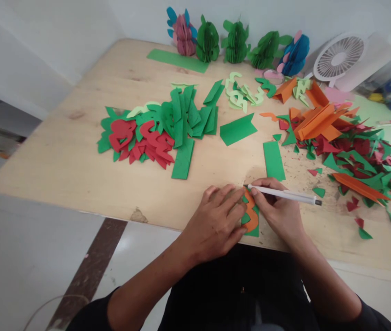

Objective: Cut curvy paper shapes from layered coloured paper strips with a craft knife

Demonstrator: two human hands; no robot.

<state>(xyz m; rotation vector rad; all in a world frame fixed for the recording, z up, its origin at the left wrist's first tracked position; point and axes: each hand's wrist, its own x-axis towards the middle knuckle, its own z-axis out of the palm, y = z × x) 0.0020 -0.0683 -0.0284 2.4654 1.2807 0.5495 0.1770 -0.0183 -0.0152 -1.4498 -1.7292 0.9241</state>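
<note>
Near the table's front edge, an orange wavy paper cutout [251,216] lies on a green paper rectangle [255,231]. My left hand [218,220] lies over their left side, its fingers stretched out and pressing the cutout down. A white pen [281,194] is gripped in my right hand [281,211], its tip at the top end of the cutout. Just beyond my right hand lies another green paper strip [274,161]. A folded green paper piece [238,129] rests farther back.
Red paper cutouts [154,143] and green folded pieces [185,115] are heaped at left. Coloured scraps [361,161] cover the right side. Along the wall stand several honeycomb paper figures [236,42] and a small white fan [339,58]. Pale green cutouts [238,99] lie mid-table.
</note>
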